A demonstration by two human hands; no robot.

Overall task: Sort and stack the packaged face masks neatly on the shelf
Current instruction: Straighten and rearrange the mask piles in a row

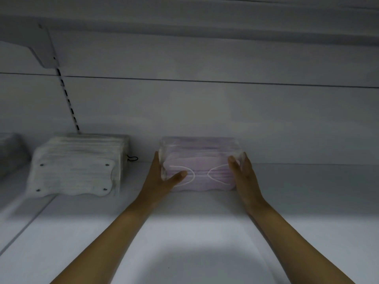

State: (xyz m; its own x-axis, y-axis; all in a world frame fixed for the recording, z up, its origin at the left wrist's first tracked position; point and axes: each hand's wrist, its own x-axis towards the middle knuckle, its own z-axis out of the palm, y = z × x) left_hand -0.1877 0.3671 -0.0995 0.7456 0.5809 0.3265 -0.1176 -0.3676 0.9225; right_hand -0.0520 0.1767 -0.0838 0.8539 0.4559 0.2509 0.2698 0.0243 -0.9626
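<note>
A white shelf [205, 232] is seen; pink masks [200, 165] are stacked on it, white masks [78, 167] to their left.

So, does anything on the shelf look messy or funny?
A little. A black loop pokes out beside the white stack, and that stack looks a bit slanted, though it is blurry. The pink stack between the left hand and right hand looks square.

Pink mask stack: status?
Left hand, right hand flat against sides of pink mask stack. Stack sits on shelf. Nearby: white mask stack, apart, leftward.
</note>
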